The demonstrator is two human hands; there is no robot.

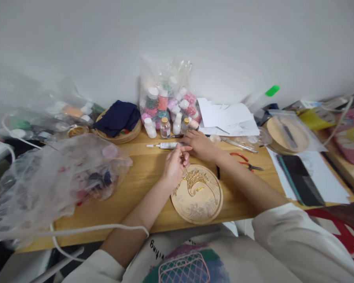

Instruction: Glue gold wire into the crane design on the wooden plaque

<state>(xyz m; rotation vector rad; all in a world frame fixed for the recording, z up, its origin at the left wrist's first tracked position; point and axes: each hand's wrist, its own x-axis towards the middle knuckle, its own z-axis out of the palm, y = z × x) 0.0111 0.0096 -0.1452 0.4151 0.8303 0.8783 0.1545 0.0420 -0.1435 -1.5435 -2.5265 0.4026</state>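
A round wooden board [199, 208] with a gold wire bird pattern and printed waves lies near the table's front edge. My left hand [177, 163] is just above the board's upper left edge, its fingers pinched together on something too small to name. My right hand [198, 143] reaches past the board, palm down, beside a white glue tube [168, 145] lying on the table. Its fingers are curled near the tube and a dark pen; whether they grip anything is hidden.
Small bottles [165, 127] and a bag of beads [156, 98] stand behind the hands. Red-handled pliers [243, 159] and a phone [302, 181] lie right. A crumpled plastic bag [47, 181] covers the left side; a white cable [106, 226] crosses my left forearm.
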